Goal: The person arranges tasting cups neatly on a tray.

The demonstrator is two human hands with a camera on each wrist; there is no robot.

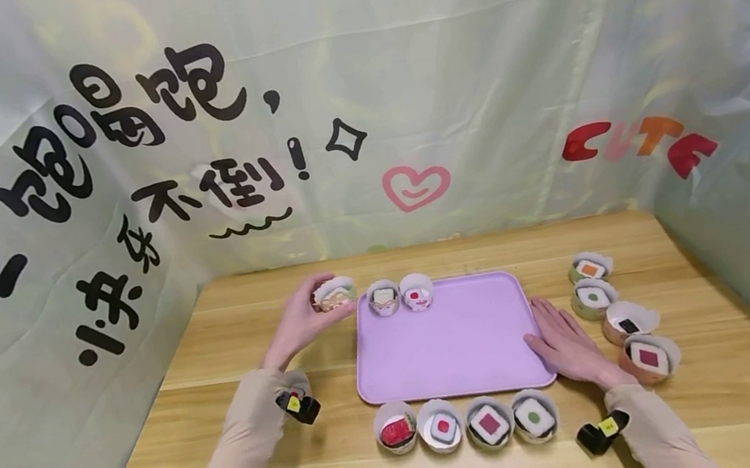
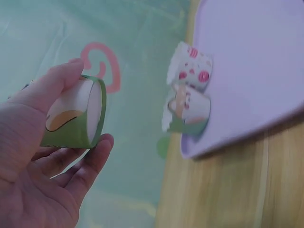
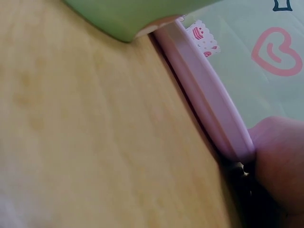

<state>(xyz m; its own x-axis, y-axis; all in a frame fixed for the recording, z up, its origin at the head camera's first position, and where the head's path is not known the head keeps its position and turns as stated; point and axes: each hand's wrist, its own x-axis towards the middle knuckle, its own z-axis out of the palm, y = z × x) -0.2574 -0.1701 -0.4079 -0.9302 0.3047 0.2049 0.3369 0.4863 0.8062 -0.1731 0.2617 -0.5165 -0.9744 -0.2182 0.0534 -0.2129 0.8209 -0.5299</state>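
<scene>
My left hand [image 1: 303, 317] grips a paper cake cup [image 1: 335, 294] beyond the left back corner of the lilac tray [image 1: 451, 340]. In the left wrist view that cup [image 2: 76, 114] is green and white, tilted on its side and raised above the table, thumb on one side and fingertips on the other. Two more cups, one with a white piece [image 1: 384, 299] and one with a red-centred piece [image 1: 417, 294], stand side by side at the tray's back left. My right hand [image 1: 571, 338] rests at the tray's right edge, fingers extended and thumb at the rim.
Several cups with toy sushi pieces line the tray's front, including one with a red piece [image 1: 397, 430]. Several more run down the right, from an orange-centred one [image 1: 590, 268] to a purple-centred one [image 1: 648, 358]. Another cup [image 1: 298, 380] is partly hidden by my left wrist.
</scene>
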